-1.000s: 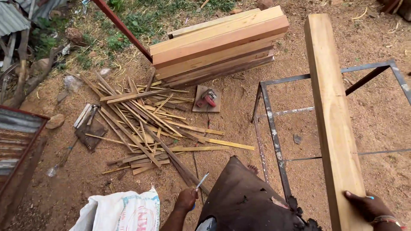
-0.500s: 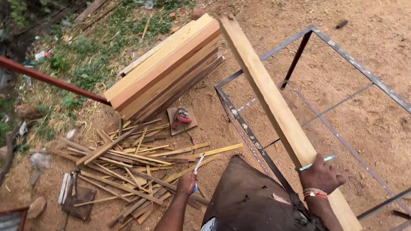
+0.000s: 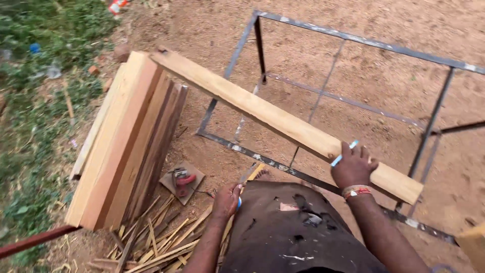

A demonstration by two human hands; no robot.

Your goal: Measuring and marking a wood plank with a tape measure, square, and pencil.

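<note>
My right hand grips a long pale wooden plank near its close end, with a light blue pen tucked between the fingers. The plank lies slanted across a grey metal frame, its far end reaching over a stack of planks. My left hand hangs at my side, closed around a pen-like tool with a blue end. A dark brown cloth covers my lap below both hands.
A red power tool rests on a small board on the dirt. Thin wood offcuts lie scattered at lower left. A red metal bar crosses the bottom left corner. Grass and litter border the left side.
The view has swung right and the plank now points up-left across the frame. My right hand has slid further onto the plank. The offcut pile has dropped toward the bottom edge.
</note>
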